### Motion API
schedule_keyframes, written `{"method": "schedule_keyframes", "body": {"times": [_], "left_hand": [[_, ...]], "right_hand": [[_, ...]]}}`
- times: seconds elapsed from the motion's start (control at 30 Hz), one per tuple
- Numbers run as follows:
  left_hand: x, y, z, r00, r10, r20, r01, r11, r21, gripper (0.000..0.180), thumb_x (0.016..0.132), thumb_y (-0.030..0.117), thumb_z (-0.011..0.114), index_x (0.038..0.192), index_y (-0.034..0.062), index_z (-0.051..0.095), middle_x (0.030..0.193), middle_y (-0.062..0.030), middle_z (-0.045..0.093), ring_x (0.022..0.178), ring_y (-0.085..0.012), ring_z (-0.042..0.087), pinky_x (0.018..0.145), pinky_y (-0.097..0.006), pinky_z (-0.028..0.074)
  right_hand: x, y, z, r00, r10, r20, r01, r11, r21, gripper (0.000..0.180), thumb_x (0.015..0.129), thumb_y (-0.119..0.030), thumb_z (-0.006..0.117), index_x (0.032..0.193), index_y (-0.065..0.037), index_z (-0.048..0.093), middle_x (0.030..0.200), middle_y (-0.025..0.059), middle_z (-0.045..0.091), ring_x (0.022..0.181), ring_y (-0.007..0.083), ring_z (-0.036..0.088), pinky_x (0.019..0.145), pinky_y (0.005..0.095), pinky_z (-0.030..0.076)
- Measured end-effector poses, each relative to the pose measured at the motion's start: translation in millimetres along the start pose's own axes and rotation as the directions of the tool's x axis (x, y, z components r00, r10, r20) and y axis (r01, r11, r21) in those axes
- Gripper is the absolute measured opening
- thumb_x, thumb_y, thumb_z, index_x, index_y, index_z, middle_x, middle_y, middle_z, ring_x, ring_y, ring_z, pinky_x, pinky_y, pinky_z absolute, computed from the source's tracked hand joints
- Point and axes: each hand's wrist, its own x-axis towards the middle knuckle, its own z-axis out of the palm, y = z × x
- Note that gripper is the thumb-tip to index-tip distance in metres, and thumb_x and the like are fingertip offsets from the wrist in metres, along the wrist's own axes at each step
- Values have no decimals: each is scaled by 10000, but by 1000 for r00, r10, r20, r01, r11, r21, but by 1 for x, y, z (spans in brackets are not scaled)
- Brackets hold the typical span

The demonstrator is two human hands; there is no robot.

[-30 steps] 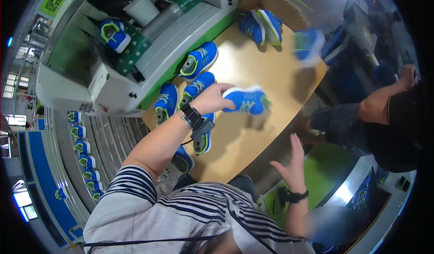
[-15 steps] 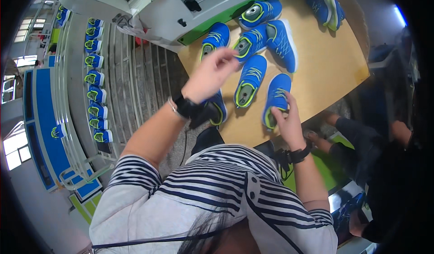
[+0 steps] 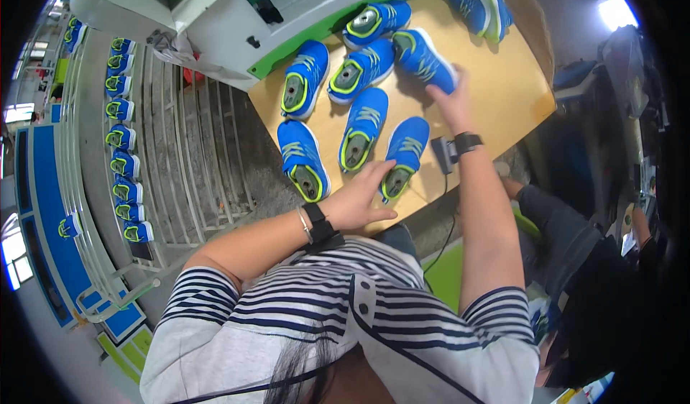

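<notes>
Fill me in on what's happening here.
A person is handling blue shoes on a wooden tabletop. The right hand has one angled shoe by its toe, thumb and fingers on either side. The left hand is at the heel of the nearest shoe, open around it. Five other shoes lie close by, and a pair sits together toward the far right corner.

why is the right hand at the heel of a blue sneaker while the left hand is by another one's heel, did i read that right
Not quite: the head view shows the right hand at the toe, not the heel, of its blue lace-up sneaker. The left hand is indeed by the heel of another sneaker.
</notes>
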Motion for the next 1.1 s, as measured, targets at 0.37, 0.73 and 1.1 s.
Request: {"method": "schedule_keyframes", "body": {"times": [0.37, 0.73, 1.1], "left_hand": [[46, -40, 54, 984, 98, -151, -92, 995, 50, 1172, 719, 215, 882, 1593, 90, 111, 1642, -288, 51, 1530, -448, 137, 1230, -475, 211], [81, 31, -43, 916, -399, 45, 197, 351, -915, 934, 788, -40, 705, 1582, 73, 226, 1370, -105, 530, 1260, -209, 541, 1053, -361, 451], [115, 116, -266, 426, 67, -902, -288, 955, -66, 933, 756, 80, 735, 1539, -13, 236, 1395, -158, 460, 1267, -249, 494, 1080, -351, 403]], "right_hand": [[-56, 70, -160, 962, 273, 10, -268, 937, 225, 819, 926, -402, 741, 1528, 3, 360, 1415, 236, 528, 1269, 277, 553, 1041, 379, 464], [-94, 16, -29, 772, 320, -549, -223, 945, 237, 1009, 754, -109, 852, 1533, 26, 224, 1430, 214, 428, 1295, 291, 484, 1086, 395, 422], [116, -201, -70, 805, -423, -417, 536, 820, 202, 676, 845, -189, 802, 1411, -56, 459, 1312, 146, 600, 1207, 292, 601, 1033, 387, 472]]}}
